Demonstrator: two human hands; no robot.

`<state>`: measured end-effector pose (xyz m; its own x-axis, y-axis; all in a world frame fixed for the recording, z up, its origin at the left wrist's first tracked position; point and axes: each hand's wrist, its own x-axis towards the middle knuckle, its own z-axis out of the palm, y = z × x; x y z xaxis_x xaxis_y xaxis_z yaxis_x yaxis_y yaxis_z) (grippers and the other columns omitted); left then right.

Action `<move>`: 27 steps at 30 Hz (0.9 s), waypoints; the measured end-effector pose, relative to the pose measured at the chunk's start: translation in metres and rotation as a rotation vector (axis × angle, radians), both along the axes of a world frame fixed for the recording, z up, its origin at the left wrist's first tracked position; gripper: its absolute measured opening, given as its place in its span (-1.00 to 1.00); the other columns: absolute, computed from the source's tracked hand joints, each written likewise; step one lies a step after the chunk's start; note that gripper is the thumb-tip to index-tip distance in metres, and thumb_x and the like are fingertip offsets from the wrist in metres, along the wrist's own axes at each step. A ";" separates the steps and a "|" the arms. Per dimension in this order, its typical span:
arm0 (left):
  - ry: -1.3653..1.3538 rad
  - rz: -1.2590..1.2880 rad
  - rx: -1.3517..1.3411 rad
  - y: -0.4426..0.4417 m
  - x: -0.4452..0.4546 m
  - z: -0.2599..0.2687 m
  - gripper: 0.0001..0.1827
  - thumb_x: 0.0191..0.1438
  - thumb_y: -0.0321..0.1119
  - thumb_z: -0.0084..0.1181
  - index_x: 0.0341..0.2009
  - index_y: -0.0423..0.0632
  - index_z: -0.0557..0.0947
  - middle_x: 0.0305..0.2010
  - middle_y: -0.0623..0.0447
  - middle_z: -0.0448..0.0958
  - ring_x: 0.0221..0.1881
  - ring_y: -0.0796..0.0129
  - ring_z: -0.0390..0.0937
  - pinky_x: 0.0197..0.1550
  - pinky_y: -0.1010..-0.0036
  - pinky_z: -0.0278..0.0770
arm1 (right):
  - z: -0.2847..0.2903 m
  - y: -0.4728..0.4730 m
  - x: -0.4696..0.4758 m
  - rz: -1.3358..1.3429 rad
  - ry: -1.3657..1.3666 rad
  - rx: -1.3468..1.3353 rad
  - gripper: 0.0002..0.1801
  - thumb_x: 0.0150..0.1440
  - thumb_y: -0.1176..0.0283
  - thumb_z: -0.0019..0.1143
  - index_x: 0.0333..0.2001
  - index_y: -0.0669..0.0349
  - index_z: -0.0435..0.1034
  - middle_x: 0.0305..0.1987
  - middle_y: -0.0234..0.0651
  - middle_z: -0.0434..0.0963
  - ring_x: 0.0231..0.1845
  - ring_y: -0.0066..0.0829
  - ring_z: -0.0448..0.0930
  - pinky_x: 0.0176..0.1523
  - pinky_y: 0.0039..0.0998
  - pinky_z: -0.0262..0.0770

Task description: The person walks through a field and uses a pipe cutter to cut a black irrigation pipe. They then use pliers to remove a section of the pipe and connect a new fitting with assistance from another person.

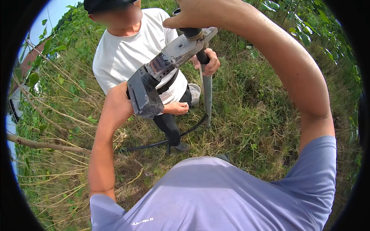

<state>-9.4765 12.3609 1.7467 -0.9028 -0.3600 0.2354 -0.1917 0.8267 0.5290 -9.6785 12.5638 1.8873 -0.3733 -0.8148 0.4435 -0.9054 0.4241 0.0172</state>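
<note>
My left hand (117,99) grips the dark grey box-shaped end (144,93) of a heavy tool, its fingers hidden behind the box. From there a scuffed metal arm (180,46) slopes up to a black upright tube (192,32). My right hand (196,14) wraps this tube near the top, thumb across the front; its other fingers are mostly out of sight. Beneath the arm, another person's hand (212,62) holds a black sleeve where a pale metal post (207,95) meets the tool. The post's lower end reaches the grass.
Facing me, a person in a white shirt (124,55) bends a leg, the other hand (176,108) in front. A black hose (157,144) curves past that person's foot to the post. Bare branches (49,145) crowd the left; grass (245,115) covers the ground.
</note>
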 end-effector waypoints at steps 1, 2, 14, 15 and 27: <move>-0.031 -0.010 0.022 -0.008 -0.003 0.001 -0.68 0.01 -0.35 0.30 -0.19 -0.34 0.68 -0.34 -0.21 0.70 -0.32 0.29 0.64 -0.20 0.33 0.55 | 0.003 -0.005 -0.005 -0.033 -0.041 0.091 -0.57 0.05 0.09 0.16 -0.39 0.29 0.66 -0.36 0.02 0.70 -0.24 -0.03 0.74 -0.10 -0.13 0.68; -0.034 -0.020 0.048 -0.016 -0.007 0.001 -0.68 0.01 -0.36 0.30 -0.19 -0.34 0.67 -0.37 -0.17 0.70 -0.32 0.35 0.61 -0.20 0.35 0.55 | 0.004 -0.010 -0.010 -0.049 -0.001 0.066 -0.57 0.04 0.09 0.16 -0.41 0.27 0.67 -0.36 -0.01 0.70 -0.25 -0.04 0.74 -0.10 -0.16 0.68; -0.084 -0.129 0.095 -0.057 -0.025 -0.007 -0.68 0.01 -0.43 0.33 -0.13 -0.29 0.66 -0.29 0.11 0.66 -0.23 0.55 0.48 -0.15 0.50 0.49 | -0.005 -0.028 -0.040 -0.070 -0.109 0.163 -0.53 0.07 -0.02 0.20 -0.31 0.18 0.70 -0.29 -0.12 0.72 -0.21 -0.18 0.72 -0.08 -0.22 0.66; -0.062 -0.181 0.124 -0.058 -0.025 -0.008 -0.68 0.01 -0.43 0.32 -0.13 -0.29 0.66 -0.28 0.11 0.66 -0.24 0.55 0.49 -0.15 0.50 0.49 | -0.006 -0.028 -0.039 -0.081 -0.111 0.167 -0.53 0.07 -0.02 0.20 -0.31 0.18 0.70 -0.30 -0.13 0.72 -0.22 -0.19 0.71 -0.08 -0.22 0.65; -0.116 -0.184 0.123 -0.051 -0.023 -0.005 -0.76 0.04 -0.41 0.25 -0.22 -0.30 0.63 -0.38 0.07 0.64 -0.31 0.53 0.48 -0.19 0.46 0.50 | -0.013 -0.037 -0.012 -0.199 -0.110 0.207 -0.51 0.10 -0.08 0.20 -0.36 0.16 0.70 -0.37 -0.20 0.71 -0.31 -0.29 0.68 -0.14 -0.25 0.65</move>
<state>-9.4999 12.3095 1.7414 -0.9742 -0.2065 0.0915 -0.1089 0.7842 0.6109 -9.6906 12.5269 1.8743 -0.5712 -0.7897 0.2237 -0.8061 0.5911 0.0284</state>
